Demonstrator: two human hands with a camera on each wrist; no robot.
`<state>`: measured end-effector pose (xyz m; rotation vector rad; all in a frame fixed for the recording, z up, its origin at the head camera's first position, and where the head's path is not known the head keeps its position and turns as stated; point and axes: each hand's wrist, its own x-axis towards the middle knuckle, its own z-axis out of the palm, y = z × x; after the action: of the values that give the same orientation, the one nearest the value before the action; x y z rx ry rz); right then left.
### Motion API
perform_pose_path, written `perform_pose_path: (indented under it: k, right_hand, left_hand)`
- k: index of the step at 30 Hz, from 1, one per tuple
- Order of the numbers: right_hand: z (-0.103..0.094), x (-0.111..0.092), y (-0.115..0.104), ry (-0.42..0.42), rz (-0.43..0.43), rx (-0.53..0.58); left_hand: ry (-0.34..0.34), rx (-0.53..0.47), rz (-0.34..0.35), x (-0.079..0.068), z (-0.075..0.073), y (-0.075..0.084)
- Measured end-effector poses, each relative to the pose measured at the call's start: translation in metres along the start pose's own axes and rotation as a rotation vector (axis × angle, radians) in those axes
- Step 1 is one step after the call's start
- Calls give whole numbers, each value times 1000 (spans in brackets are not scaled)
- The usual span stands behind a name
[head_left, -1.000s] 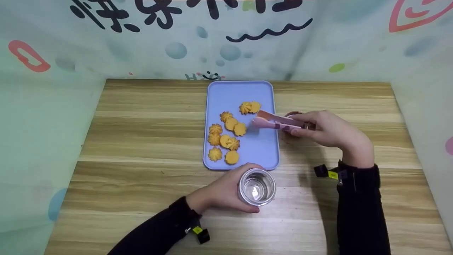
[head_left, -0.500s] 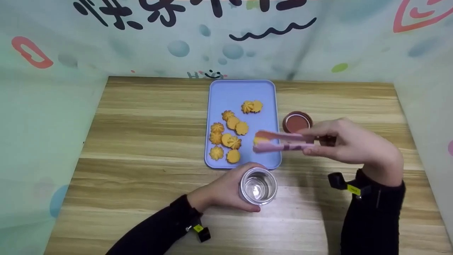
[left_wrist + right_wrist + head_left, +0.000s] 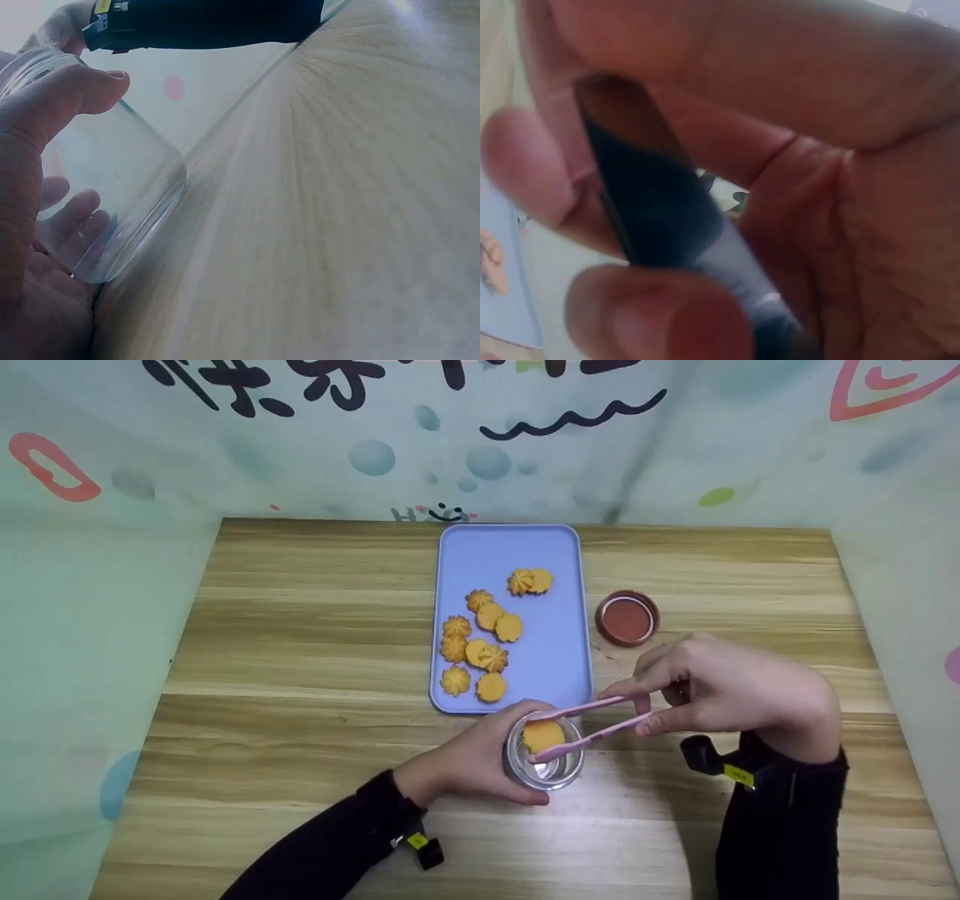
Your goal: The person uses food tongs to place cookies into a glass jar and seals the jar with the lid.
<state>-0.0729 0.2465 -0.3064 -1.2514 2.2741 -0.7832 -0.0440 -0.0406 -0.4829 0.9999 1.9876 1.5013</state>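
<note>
A clear jar (image 3: 517,769) stands on the table below the tray, and my left hand (image 3: 480,757) grips its side with curled fingers and thumb. In the left wrist view the jar (image 3: 127,172) shows thumb and fingers wrapped about it. My right hand (image 3: 712,690) pinches a pair of pink tongs (image 3: 600,733), whose tips are over the jar's mouth. Between those tips is a yellow cookie (image 3: 543,735), at the opening. The right wrist view shows the tongs' dark handle (image 3: 660,180) between the fingers and thumb.
A blue tray (image 3: 551,660) holds several cookies (image 3: 491,688), mostly on its left half. To its right lies a reddish-brown lid (image 3: 628,619). The wooden table (image 3: 300,622) meets a printed cloth backdrop (image 3: 300,472) at the back and sides.
The tongs were at the tray, then lifted a cookie off its right part. My right hand has brought tongs and cookie toward me, over the jar. The left hand stays put.
</note>
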Motion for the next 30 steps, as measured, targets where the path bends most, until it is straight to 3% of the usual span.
perform_pose_path:
  k: [3, 9, 13, 17, 22, 30]
  right_hand:
    - [1, 4, 0, -25, -12, 2]
    - [4, 6, 0, -51, 79, -12]
    - [4, 6, 0, -68, 125, 3]
    - [2, 4, 2, -54, 87, 11]
    - [-2, 1, 6, 60, 27, -12]
    - [-4, 10, 21, 336, 202, -72]
  left_hand:
    - [2, -22, 11, 0, 0, 0]
    - [-7, -40, 7, 1, 0, 3]
    - [-10, -47, -7, 0, -4, 17]
    - [-10, -46, 15, -2, -8, 31]
    - [5, 8, 41, -3, -8, 36]
    - [25, 26, 57, -2, -8, 36]
